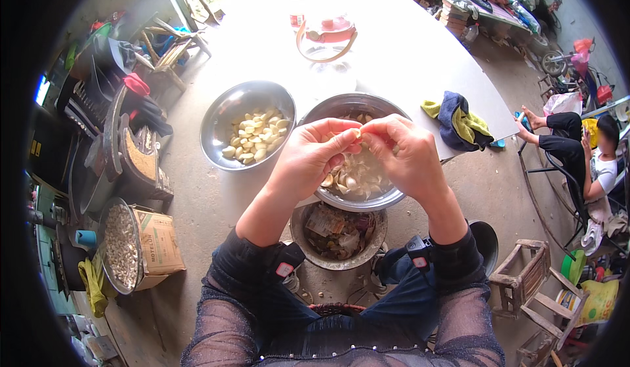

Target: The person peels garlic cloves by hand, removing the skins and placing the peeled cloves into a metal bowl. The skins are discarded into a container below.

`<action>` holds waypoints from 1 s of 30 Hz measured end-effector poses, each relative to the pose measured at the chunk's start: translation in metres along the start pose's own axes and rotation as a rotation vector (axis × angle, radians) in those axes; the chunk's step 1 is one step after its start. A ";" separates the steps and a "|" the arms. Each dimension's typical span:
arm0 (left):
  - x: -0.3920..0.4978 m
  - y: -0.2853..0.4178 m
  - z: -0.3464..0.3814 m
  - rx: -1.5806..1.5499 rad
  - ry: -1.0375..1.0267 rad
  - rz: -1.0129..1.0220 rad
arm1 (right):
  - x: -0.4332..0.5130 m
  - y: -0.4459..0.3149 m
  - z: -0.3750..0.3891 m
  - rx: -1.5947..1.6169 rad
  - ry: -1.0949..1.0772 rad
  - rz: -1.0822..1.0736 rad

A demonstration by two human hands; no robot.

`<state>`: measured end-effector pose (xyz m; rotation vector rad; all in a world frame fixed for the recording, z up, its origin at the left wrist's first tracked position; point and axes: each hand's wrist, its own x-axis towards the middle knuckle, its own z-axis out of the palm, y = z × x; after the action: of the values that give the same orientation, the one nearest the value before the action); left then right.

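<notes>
My left hand [322, 153] and my right hand [406, 153] meet fingertip to fingertip, pinching a garlic clove [357, 133] between them. Below them stands a metal basin [315, 110] holding water, garlic cloves and loose skins [352, 177]; my hands cover part of it. To its left, a steel bowl [216, 121] tilts slightly and holds many peeled garlic cloves [256, 133].
On the white table [393, 47] are a glass kettle [329, 47] and a blue-and-yellow cloth [460, 121]. A waste basin [298, 231] sits between my feet. At left, a pan of garlic cloves [120, 246] adjoins a cardboard box [160, 244]. A person [600, 170] sits at right.
</notes>
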<state>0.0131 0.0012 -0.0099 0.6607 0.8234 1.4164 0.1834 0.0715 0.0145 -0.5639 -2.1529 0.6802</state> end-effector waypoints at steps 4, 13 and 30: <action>0.000 -0.002 0.002 0.006 -0.009 -0.012 | -0.001 0.003 0.002 -0.060 0.005 -0.026; -0.001 -0.004 0.003 0.012 -0.025 -0.028 | -0.001 0.008 0.000 -0.152 -0.063 -0.064; -0.001 -0.001 0.002 0.002 -0.007 -0.025 | 0.000 0.004 -0.004 0.276 -0.124 0.184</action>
<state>0.0156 0.0001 -0.0090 0.6544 0.8251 1.3899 0.1870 0.0758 0.0135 -0.5869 -2.0876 1.1193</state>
